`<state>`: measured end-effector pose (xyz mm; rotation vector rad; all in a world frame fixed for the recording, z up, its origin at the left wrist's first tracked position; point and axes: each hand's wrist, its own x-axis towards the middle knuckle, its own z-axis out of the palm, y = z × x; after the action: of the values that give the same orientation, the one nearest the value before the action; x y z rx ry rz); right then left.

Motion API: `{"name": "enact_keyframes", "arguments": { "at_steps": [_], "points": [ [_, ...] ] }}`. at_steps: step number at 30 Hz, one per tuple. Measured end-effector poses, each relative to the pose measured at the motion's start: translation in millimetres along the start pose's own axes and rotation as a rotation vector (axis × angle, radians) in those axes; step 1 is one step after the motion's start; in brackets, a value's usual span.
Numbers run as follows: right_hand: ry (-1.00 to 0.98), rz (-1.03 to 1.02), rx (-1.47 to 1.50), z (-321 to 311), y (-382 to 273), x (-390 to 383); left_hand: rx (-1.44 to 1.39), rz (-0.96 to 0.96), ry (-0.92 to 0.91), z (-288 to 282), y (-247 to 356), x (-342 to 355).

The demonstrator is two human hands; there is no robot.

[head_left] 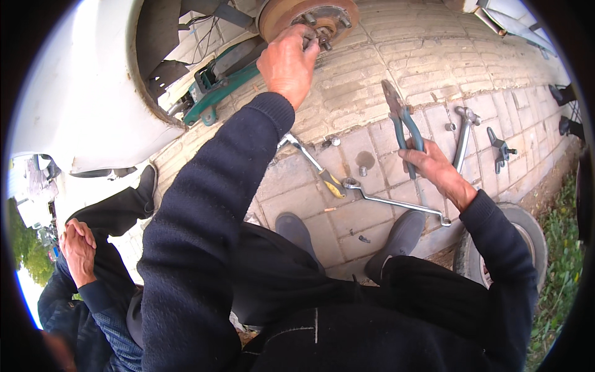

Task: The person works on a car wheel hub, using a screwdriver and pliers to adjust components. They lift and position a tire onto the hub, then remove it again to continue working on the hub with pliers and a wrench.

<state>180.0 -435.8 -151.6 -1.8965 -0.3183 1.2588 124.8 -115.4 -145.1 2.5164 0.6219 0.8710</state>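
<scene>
And on my feed, the left hand (288, 65) is up at twelve o'clock, apparently touching the rusty hub (325, 39) in the middle of the brake disc (277, 20). Its fingers are bunched narrow; whether they pinch anything I can't tell, the knuckles block it. Over near three, the right hand (434, 168) holds the pliers (391, 100), fingers closed about the handles, a gap between the two. Here's what I'd judge it turns on: the hub lies toward ten o'clock from the pliers' nose, well apart, while their long axis points just shy of twelve. The left hand is easily the nearer. At six from the pliers, a ring spanner (396, 203) lies on the paving (341, 239).
</scene>
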Motion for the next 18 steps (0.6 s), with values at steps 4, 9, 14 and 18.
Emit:
{"name": "enact_keyframes", "arguments": {
  "at_steps": [4, 9, 14, 18],
  "points": [
    [-0.032, -0.126, -0.085, -1, -44, 6, -0.006, -0.002, -0.011, -2, 0, 0],
    [0.126, -0.297, -0.370, 2, -76, 24, 0.015, 0.019, -0.064, -5, 0, 1],
    [0.229, -0.284, -0.593, 1, -96, 37, 0.017, 0.010, -0.083, -7, 2, 1],
    [0.236, -0.251, -0.580, 3, -108, 41, -0.005, 0.027, -0.068, -5, 1, 1]
  ]
}}
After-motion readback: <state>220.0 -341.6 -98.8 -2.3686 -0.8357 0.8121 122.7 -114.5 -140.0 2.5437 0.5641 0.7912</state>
